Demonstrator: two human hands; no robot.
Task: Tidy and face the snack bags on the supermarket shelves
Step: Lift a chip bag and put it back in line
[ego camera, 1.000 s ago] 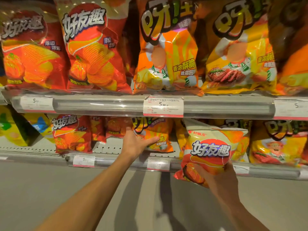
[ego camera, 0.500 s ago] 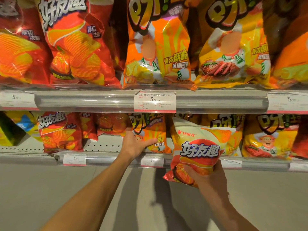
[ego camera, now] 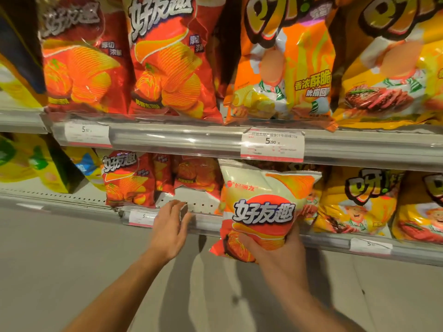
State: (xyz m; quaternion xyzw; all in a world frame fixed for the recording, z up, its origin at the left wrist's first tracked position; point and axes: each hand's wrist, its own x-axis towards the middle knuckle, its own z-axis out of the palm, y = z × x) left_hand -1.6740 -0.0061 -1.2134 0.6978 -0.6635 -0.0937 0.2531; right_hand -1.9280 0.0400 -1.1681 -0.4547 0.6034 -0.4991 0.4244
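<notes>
My right hand [ego camera: 275,255] grips the bottom of a white and red chip bag [ego camera: 263,207] and holds it upright in front of the lower shelf rail [ego camera: 206,224]. My left hand [ego camera: 170,226] hovers with relaxed fingers just in front of that rail, holding nothing, before a bare gap of perforated shelf [ego camera: 196,204]. Left of the gap stands a small red chip bag [ego camera: 127,178], with more red bags [ego camera: 196,173] set further back. Yellow bags [ego camera: 354,202] stand to the right of the held bag.
The upper shelf carries large red chip bags [ego camera: 167,58] on the left and orange and yellow bags [ego camera: 282,63] on the right. Price tags [ego camera: 272,144] hang on the upper rail. Yellow and green bags [ego camera: 28,161] sit at far left. Grey floor lies below.
My left hand pulled back from the orange bag on the lower shelf and now hovers at the rail. The white and red bag shifted left in front of the orange bag. The camera moved closer.
</notes>
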